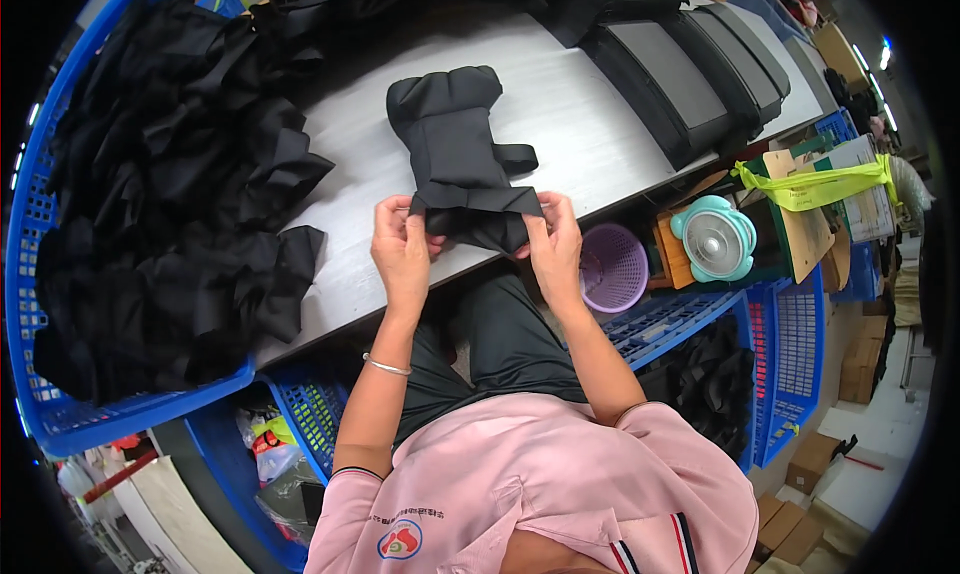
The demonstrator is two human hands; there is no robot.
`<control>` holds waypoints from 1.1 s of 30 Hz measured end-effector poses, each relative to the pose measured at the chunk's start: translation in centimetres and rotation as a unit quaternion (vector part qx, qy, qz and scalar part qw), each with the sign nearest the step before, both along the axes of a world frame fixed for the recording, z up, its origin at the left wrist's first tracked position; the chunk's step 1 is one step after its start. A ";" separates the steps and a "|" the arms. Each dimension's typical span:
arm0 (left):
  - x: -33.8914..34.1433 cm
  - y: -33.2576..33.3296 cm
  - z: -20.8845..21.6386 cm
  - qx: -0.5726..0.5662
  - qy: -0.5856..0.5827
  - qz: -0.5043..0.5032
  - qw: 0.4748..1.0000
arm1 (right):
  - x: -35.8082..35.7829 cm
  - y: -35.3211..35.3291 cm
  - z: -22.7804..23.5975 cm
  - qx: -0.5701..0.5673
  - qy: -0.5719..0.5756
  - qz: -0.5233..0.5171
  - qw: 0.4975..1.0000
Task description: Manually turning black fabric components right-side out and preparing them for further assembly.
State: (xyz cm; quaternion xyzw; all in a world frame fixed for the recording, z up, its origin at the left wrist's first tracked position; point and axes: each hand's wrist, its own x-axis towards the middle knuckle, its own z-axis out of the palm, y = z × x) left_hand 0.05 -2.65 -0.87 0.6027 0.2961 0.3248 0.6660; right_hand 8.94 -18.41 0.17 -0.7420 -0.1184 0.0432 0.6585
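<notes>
A black fabric pouch (pixel 452 149) with a small loop on its right side lies on the white table (pixel 350 124), its near end toward me. My left hand (pixel 402 249) pinches the left corner of that near edge. At the opposite corner my right hand (pixel 553 242) grips the cloth between thumb and fingers. Between both hands the edge is stretched straight, and the fabric below it folds over the table's front edge. Some fingers of each hand are hidden behind the cloth.
On the left, a blue crate (pixel 130 409) is heaped with black fabric pieces (pixel 180 174). Finished-looking black boxy cases (pixel 660 84) stand at the back right. A purple basket (pixel 613 267), a small teal fan (pixel 713 238) and blue crates (pixel 795 344) sit right of my legs.
</notes>
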 end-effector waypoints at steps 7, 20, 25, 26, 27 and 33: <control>-1.1 -0.8 -0.8 0.069 0.044 -0.022 0.996 | -1.3 0.1 -1.1 -0.058 0.000 0.064 0.996; 1.9 1.5 4.5 0.384 0.097 -0.228 0.890 | 1.0 -2.8 0.6 -0.193 -0.052 0.112 0.973; 4.5 5.4 -1.1 0.491 0.164 -0.254 0.817 | 6.8 -4.2 2.1 -0.176 -0.161 0.022 0.971; 4.6 5.2 -0.2 0.484 0.155 -0.238 0.828 | 9.3 -5.1 2.8 -0.212 -0.258 -0.027 0.942; 4.6 4.8 0.9 0.476 0.144 -0.225 0.838 | 11.9 -6.4 3.7 -0.287 -0.315 -0.080 0.901; 0.3 -5.2 13.5 0.048 -0.114 -0.452 0.884 | 26.1 -12.2 4.1 -0.491 -0.394 -0.158 0.761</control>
